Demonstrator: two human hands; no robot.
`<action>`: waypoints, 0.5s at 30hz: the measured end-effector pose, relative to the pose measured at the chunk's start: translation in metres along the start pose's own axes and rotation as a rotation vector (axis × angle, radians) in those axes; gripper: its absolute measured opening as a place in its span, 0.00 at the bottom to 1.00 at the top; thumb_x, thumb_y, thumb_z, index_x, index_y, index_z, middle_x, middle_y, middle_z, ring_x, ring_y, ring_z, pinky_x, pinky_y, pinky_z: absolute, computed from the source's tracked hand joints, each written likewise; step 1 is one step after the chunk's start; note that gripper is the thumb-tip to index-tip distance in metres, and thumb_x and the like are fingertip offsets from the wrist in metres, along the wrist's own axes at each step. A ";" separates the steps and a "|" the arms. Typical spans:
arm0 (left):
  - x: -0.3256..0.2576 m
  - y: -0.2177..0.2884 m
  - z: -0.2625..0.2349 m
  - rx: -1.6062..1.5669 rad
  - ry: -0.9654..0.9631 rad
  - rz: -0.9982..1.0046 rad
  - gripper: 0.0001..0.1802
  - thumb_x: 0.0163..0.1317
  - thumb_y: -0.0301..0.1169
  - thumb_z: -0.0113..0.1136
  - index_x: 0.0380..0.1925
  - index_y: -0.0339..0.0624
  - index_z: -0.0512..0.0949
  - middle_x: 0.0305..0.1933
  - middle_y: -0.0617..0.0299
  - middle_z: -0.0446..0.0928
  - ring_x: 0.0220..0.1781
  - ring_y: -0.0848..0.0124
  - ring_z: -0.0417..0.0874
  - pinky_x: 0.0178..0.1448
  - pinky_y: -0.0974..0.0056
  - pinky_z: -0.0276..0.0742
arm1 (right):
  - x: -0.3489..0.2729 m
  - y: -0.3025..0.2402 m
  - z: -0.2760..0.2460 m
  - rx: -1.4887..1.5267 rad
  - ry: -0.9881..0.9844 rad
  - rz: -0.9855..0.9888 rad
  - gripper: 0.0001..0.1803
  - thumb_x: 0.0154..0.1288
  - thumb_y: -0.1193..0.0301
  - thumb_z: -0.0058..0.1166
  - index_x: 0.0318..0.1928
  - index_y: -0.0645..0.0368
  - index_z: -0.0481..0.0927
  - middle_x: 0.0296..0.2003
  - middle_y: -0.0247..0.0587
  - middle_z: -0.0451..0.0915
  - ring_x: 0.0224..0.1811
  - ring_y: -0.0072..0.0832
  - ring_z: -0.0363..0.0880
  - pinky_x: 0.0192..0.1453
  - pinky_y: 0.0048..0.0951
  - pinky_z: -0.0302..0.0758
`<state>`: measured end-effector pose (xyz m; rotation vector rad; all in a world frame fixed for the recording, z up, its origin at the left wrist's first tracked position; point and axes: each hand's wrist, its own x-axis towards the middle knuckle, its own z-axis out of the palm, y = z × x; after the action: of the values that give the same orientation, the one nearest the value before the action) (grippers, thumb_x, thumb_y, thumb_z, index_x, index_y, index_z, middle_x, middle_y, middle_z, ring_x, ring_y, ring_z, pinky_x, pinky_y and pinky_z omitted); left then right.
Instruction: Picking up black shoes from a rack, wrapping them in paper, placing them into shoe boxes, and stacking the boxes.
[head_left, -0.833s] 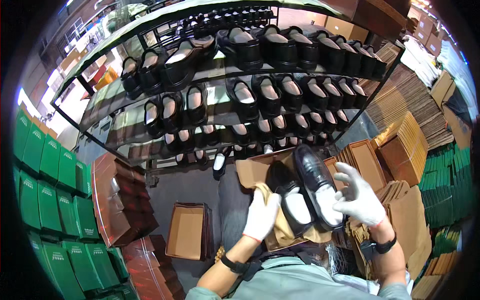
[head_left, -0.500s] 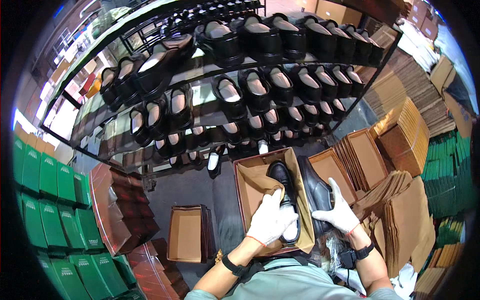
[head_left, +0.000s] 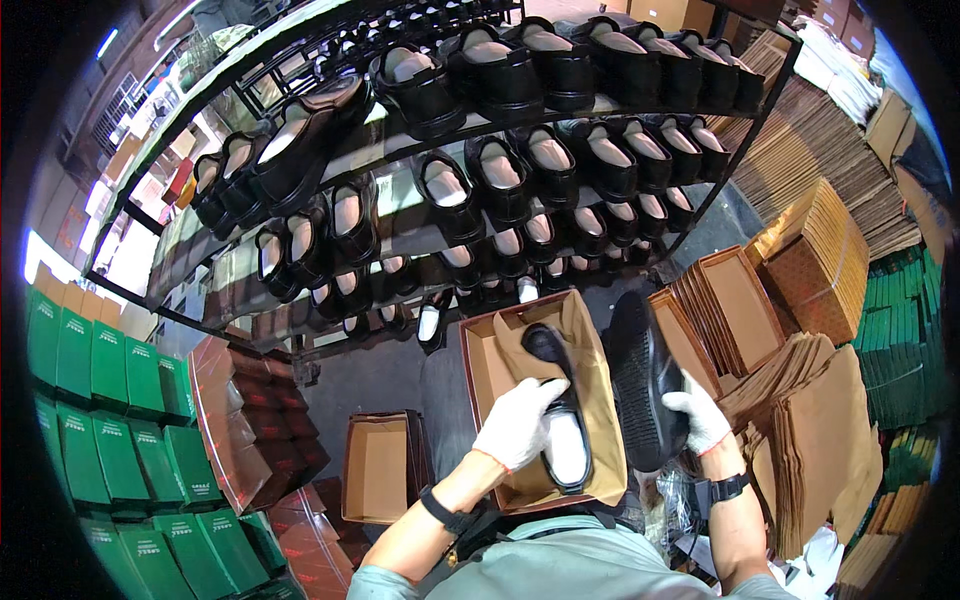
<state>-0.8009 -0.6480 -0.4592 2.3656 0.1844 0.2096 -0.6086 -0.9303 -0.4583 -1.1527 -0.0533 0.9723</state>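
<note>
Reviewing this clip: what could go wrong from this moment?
The tilted shoe in the right hand is held from one side, beside the box rather than over it, so it might slip and drop outside.

Its sole faces the open box, so it could perhaps scuff the shoe inside if they knocked together.

The brown paper stands loosely along the box's right side and might crumple if caught. The left hand is at the inside shoe.

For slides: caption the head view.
White-gloved right hand holds a glossy black shoe, sole showing, beside an open brown cardboard box.
</note>
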 end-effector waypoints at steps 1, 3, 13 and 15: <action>-0.006 0.002 -0.004 0.072 0.030 -0.001 0.25 0.66 0.21 0.64 0.64 0.41 0.81 0.46 0.43 0.81 0.46 0.41 0.88 0.51 0.46 0.87 | -0.004 -0.011 0.006 0.011 0.011 -0.035 0.49 0.56 0.70 0.80 0.77 0.67 0.73 0.67 0.42 0.86 0.67 0.33 0.85 0.77 0.36 0.79; -0.012 0.032 -0.023 0.164 0.028 -0.062 0.24 0.65 0.21 0.64 0.62 0.41 0.80 0.45 0.44 0.81 0.45 0.42 0.89 0.49 0.47 0.88 | -0.015 -0.028 0.003 0.014 0.055 -0.103 0.53 0.54 0.70 0.82 0.80 0.67 0.70 0.71 0.43 0.83 0.71 0.34 0.82 0.79 0.37 0.77; 0.007 0.051 0.092 0.518 -0.213 -0.217 0.10 0.67 0.31 0.66 0.39 0.36 0.89 0.46 0.38 0.85 0.45 0.46 0.93 0.49 0.49 0.91 | -0.041 -0.116 0.074 -0.858 0.091 -0.460 0.55 0.39 0.71 0.75 0.75 0.59 0.73 0.68 0.49 0.80 0.76 0.41 0.77 0.82 0.39 0.69; -0.004 0.051 0.091 0.287 -0.232 -0.188 0.11 0.69 0.33 0.65 0.40 0.35 0.89 0.48 0.35 0.85 0.46 0.44 0.92 0.50 0.48 0.90 | -0.047 -0.129 0.099 -1.355 0.163 -0.714 0.50 0.41 0.72 0.72 0.72 0.56 0.76 0.60 0.55 0.81 0.68 0.51 0.79 0.77 0.46 0.73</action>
<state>-0.7825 -0.7465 -0.4893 2.6125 0.3420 -0.1942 -0.6072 -0.8962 -0.2924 -2.1958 -1.0451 0.0730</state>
